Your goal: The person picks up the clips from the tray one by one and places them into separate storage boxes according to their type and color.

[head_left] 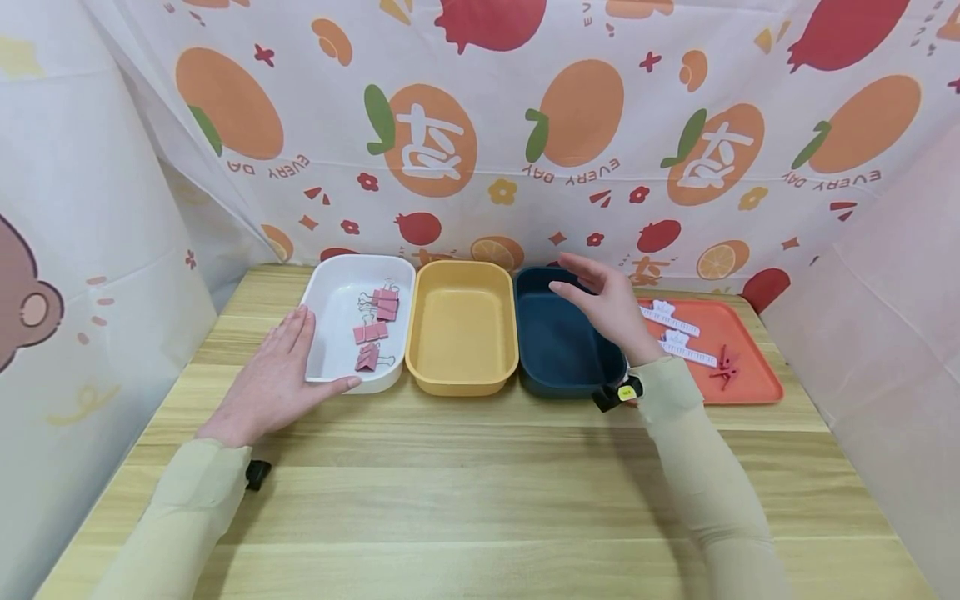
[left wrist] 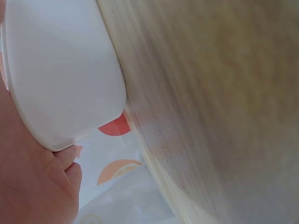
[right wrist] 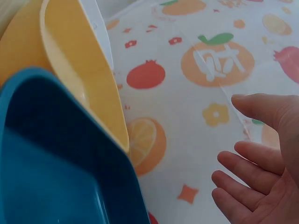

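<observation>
While the left hand (head_left: pixel 273 379) lies flat on the bench (head_left: pixel 480 492), its fingers (head_left: pixel 296 333) are straight and press the side of the white tub (head_left: pixel 330 279), with the thumb along the near rim. They hold nothing. The right hand (head_left: pixel 607 308) floats above the dark blue tub (head_left: pixel 558 342), and its fingers (right wrist: pixel 243 163) are spread and loose, holding nothing too.

To do this well, I think the left hand should keep the white tub from sliding. The right hand should reach across slowly, so it does not bump the yellow tub (head_left: pixel 462 325) in the middle. The pink clips (head_left: pixel 372 327) inside the white tub are small and springy, so it is best to pinch just one at a time.

The three tubs sit in a row, touching side by side. To the right of the blue one lies an orange tray (head_left: pixel 750 367) with white clips (head_left: pixel 678 333) and some little red bits (head_left: pixel 726 367) on it. The bench is pale wood with long stripes. All around it hangs a white cloth (head_left: pixel 525 125) with oranges, red fruits and flowers.
</observation>
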Demonstrator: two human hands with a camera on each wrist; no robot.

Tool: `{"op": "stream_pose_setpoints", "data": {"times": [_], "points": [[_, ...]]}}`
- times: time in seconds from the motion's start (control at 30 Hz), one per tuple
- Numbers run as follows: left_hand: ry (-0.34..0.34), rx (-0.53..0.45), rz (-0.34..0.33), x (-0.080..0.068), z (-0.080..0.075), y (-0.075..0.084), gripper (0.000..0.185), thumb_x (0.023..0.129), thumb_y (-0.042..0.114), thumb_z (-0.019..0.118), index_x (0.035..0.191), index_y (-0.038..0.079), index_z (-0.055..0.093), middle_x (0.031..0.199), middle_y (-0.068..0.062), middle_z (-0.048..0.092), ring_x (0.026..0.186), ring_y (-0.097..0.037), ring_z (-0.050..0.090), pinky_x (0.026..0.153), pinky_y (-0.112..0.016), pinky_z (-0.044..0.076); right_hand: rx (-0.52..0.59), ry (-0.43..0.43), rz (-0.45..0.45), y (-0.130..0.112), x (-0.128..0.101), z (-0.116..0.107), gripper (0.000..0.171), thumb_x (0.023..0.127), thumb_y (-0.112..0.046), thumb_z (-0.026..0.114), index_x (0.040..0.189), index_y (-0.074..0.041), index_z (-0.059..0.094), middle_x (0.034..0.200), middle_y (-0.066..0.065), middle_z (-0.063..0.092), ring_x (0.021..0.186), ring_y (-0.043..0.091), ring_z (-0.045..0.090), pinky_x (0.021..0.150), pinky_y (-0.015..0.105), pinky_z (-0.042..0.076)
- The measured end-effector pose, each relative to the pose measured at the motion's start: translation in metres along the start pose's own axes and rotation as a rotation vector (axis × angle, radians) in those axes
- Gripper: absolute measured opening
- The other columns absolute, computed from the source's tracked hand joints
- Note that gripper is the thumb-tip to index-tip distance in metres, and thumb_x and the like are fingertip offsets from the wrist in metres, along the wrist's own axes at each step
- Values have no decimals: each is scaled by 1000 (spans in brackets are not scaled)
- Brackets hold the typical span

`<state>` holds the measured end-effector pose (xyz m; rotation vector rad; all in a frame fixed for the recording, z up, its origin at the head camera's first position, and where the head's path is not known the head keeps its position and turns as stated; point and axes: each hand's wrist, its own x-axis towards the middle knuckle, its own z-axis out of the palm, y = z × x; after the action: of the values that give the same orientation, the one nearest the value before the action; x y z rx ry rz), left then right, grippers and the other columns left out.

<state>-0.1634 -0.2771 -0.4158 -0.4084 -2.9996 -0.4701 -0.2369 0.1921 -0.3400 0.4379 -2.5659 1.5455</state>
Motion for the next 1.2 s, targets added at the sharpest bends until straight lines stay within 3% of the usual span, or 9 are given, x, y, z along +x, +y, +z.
{"op": "stream_pose_setpoints", "data": {"times": [0.4,0.9,1.2], "points": [[1,1,7,-1,1,-1,120,88,72,61,158,-9,7,165,-29,4,152,-44,5,123,-54,7,33,76,112,18,-12,-34,63,93,-45,75,146,-16,57,143,5,59,131,23,55,106,43,48],[-14,-4,-8,0,0,-1,121,88,74,60,159,-8,4,166,-27,1,152,-43,3,123,-55,4,-49,142,178,38,-26,-73,64,95,-46,71,150,-17,54,147,5,56,134,23,52,100,32,52],[-31,-1,-24,2,0,-1,122,87,75,59,159,-7,3,167,-25,0,153,-42,2,123,-55,6,-85,143,277,53,-38,-83,74,92,-55,70,154,-19,49,150,7,53,135,25,50,106,43,48]]}}
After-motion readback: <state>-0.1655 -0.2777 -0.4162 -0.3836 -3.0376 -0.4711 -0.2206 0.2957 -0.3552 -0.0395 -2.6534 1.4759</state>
